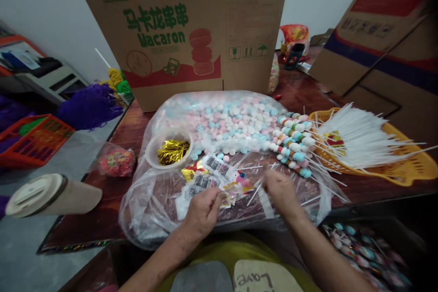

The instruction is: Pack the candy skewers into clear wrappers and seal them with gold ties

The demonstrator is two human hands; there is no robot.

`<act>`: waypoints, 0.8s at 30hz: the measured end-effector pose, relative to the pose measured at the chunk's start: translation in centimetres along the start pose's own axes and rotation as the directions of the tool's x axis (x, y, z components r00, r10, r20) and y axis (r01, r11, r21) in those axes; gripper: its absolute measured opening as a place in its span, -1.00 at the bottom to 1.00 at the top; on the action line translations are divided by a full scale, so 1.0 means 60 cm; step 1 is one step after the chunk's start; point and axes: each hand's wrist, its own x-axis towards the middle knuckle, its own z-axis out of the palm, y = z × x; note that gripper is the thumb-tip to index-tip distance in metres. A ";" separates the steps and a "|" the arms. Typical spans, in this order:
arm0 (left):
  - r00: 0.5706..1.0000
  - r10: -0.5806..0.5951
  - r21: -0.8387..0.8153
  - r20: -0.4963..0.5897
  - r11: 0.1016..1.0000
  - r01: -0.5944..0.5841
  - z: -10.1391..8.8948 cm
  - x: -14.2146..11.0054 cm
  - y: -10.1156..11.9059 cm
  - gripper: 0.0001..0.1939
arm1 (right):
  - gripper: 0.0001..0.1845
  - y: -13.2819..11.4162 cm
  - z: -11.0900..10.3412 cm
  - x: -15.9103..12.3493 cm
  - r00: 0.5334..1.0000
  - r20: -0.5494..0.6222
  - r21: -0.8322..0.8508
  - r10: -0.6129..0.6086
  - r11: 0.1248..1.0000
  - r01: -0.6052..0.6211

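My left hand [204,209] is closed in a pinch on the edge of a small printed plastic bag [236,188]. To its right, my right hand [281,188] has its fingers curled together. It is blurred, and whatever is between its fingertips cannot be made out. A few white sticks [253,195] lie close to those fingertips. Behind my left hand are printed packets [219,167] in a loose pile. Skewers of candy [293,148], threaded with pink, white and blue pieces, are stacked beyond my right hand.
A large clear bag of pastel candies [236,118] lies before a Macaron carton [191,27]. Gold twist ties [173,151] fill a round tub [150,153]. White sticks [359,134] rest in a yellow basket [407,175]. A lidded cup [75,195] lies tilted at left.
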 end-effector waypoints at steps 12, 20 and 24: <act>0.964 0.231 -0.118 -0.133 0.962 -0.247 -0.043 0.007 -0.023 -0.67 | -0.80 0.100 -0.143 0.099 0.987 0.094 -0.618 -0.133 0.769 0.163; 0.913 0.388 0.015 -0.127 0.921 -0.389 -0.065 0.007 -0.025 -0.71 | -0.86 0.017 -0.178 0.003 0.722 0.153 -0.251 -0.674 0.681 0.688; 0.893 0.429 0.080 -0.136 0.903 -0.422 -0.080 0.009 -0.016 -0.74 | -0.78 0.026 -0.177 -0.004 0.598 0.237 -0.307 -0.766 0.525 0.794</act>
